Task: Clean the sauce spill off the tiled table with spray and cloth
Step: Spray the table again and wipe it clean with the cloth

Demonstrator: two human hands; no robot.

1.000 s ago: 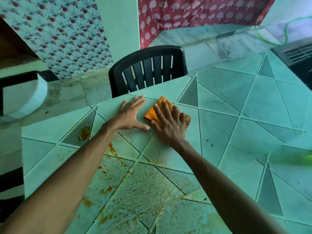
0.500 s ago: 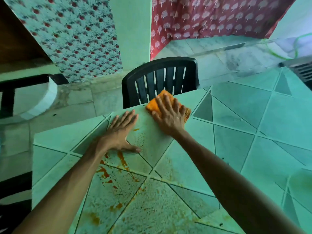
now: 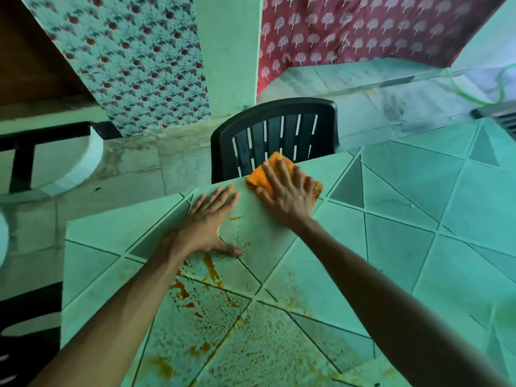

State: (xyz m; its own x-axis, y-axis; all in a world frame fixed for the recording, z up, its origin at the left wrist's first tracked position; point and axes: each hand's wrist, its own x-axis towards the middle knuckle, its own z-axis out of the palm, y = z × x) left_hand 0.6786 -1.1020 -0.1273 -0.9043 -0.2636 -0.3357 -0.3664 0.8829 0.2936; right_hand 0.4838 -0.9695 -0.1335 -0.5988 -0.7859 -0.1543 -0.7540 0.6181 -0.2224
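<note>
An orange cloth (image 3: 261, 175) lies at the far edge of the green tiled table (image 3: 405, 247). My right hand (image 3: 287, 195) presses flat on the cloth with its fingers spread. Flat on the tiles just to the left of it rests my left hand (image 3: 208, 224), fingers straight and thumb out. Orange sauce spill (image 3: 209, 268) streaks and speckles the tiles below my left hand and on toward the near edge. No spray bottle is in view.
A black plastic chair (image 3: 275, 135) stands right behind the table's far edge, beyond the cloth. Patterned curtains (image 3: 134, 57) hang on the wall behind. A dark bench (image 3: 42, 135) stands at the far left. The table's left edge runs near my left forearm.
My right hand has pushed the cloth away to the table's far edge. My left hand stays flat beside it, now a little apart from the cloth. The view has tilted.
</note>
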